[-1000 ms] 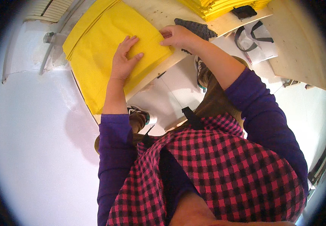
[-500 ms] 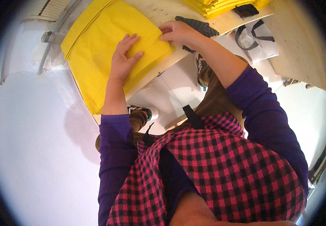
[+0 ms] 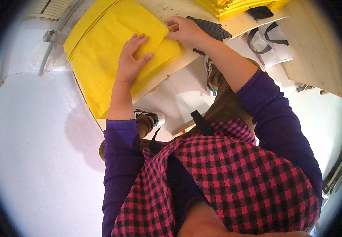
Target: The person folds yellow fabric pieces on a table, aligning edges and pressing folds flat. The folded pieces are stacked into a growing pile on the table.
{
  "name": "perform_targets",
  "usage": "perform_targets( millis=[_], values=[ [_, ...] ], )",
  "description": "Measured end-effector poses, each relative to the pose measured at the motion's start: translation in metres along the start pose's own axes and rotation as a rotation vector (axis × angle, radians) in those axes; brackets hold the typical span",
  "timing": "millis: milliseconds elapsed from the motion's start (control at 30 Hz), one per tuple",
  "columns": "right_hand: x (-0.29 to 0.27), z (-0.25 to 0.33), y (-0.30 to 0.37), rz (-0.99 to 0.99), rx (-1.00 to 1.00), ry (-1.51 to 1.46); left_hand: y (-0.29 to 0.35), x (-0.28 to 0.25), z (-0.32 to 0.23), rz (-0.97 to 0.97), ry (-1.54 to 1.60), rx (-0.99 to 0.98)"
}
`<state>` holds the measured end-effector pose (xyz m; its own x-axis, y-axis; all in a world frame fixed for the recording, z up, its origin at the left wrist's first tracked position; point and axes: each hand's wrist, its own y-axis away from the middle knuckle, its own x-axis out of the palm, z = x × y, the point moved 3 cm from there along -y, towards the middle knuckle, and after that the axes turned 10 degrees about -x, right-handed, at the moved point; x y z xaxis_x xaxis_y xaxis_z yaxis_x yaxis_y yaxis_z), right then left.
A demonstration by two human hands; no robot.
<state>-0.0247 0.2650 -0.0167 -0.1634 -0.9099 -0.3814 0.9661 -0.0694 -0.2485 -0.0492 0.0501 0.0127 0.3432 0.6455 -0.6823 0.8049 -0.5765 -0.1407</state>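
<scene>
A stack of folded yellow fabric (image 3: 100,55) lies on a pale wooden table, with thick folds along its far left side. My left hand (image 3: 130,61) rests on it, fingers spread and palm down. At the right edge of the stack my right hand (image 3: 183,31) has thumb and fingers pinched on the border of the upper yellow layer, which is a little raised there. The fingertips are partly hidden by the hand itself. A dark grey crumpled cloth (image 3: 212,28) lies just beyond the right hand.
More stacked yellow fabric (image 3: 234,8) is at the far right, beside a small black tray-like object (image 3: 260,12). A white bag with black handles (image 3: 271,49) is below the table's right part. A white wall (image 3: 40,150) closes off the left.
My right hand has moved slightly away from me along the fabric's edge, and the upper layer's border now shows as a raised line. The left hand has barely moved.
</scene>
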Motion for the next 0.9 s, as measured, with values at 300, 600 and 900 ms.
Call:
perform_targets(
  millis=[300, 600, 900],
  values=[
    [0.005, 0.010, -0.013, -0.168, -0.508, 0.397, 0.000, 0.002, 0.001, -0.007, -0.003, 0.010],
    [0.017, 0.016, -0.033, -0.185, -0.414, 0.292, 0.000, 0.007, 0.014, -0.031, 0.244, -0.216],
    [-0.030, 0.020, -0.013, 0.261, -0.169, 0.194, 0.004, 0.002, -0.001, -0.131, 0.070, -0.076]
  ],
)
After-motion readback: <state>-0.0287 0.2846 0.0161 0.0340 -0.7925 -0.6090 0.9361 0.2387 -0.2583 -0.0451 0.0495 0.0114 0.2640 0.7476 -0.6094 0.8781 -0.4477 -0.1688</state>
